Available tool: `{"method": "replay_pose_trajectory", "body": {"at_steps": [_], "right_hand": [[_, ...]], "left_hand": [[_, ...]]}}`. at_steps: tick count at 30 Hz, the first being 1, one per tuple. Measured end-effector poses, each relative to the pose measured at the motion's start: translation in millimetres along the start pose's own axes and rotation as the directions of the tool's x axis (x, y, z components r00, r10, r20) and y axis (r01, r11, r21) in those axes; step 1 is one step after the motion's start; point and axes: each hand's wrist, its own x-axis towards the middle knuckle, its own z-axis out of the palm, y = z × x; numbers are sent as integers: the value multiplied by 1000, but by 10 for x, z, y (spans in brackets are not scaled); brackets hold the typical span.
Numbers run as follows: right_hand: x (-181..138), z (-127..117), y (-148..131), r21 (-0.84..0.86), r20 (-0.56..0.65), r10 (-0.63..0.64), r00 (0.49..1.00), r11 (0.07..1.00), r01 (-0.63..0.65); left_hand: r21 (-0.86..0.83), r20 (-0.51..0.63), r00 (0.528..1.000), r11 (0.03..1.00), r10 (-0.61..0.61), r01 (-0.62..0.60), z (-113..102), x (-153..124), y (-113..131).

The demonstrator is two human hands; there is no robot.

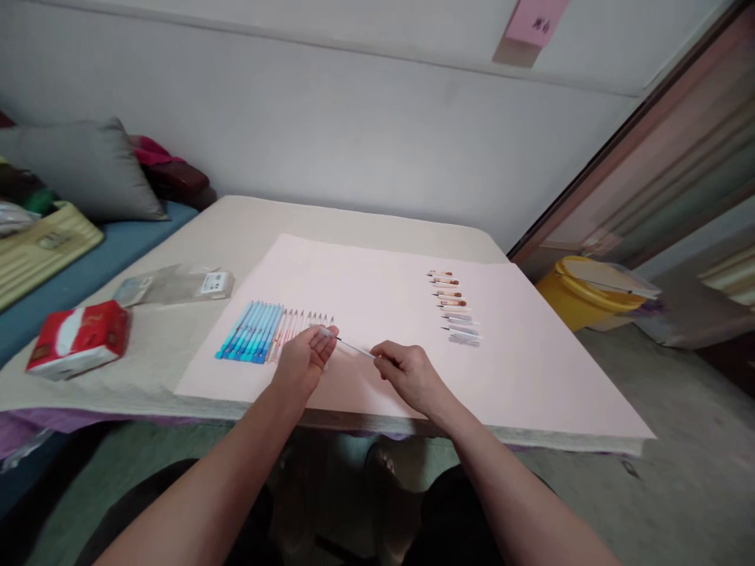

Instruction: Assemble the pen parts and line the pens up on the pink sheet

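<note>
My right hand [406,373] pinches a thin white pen refill [359,349] by its right end. The refill's dark tip points at my left hand [305,358], which is closed around a small translucent pen part [328,333], mostly covered by the fingers. Tip and pen part are very close; I cannot tell whether they touch. Just left of my left hand, blue pens [251,332] lie side by side. Pink and clear pens [290,324] continue that row, partly hidden by the hand. To the right, several refills and short pen parts [453,303] form a column.
A pink sheet [377,275] covers much of the cloth-topped table [354,220]. On the left are a red tissue pack [79,338] and clear plastic packaging [177,284]. A grey cushion [82,169] sits beyond. A yellow bucket [581,303] stands off the right side.
</note>
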Motion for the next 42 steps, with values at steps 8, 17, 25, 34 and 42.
{"method": "replay_pose_trajectory", "body": {"at_steps": [8, 17, 25, 34, 42], "right_hand": [[0, 42, -12, 127, 25, 35, 999, 991, -38], [20, 126, -52, 198, 27, 35, 999, 979, -40], [51, 177, 17, 296, 91, 52, 995, 952, -76], [74, 268, 91, 276, 128, 63, 990, 956, -97], [147, -588, 794, -524, -251, 413, 875, 702, -482]], "left_hand": [[91, 143, 987, 992, 72, -86, 5, -114, -52], [180, 220, 974, 980, 45, -86, 65, -259, -123], [200, 341, 940, 978, -19, -53, 7, -326, -239], [173, 274, 961, 985, -29, -20, 36, -278, -207], [150, 203, 979, 989, -13, -18, -39, -107, -102]]}}
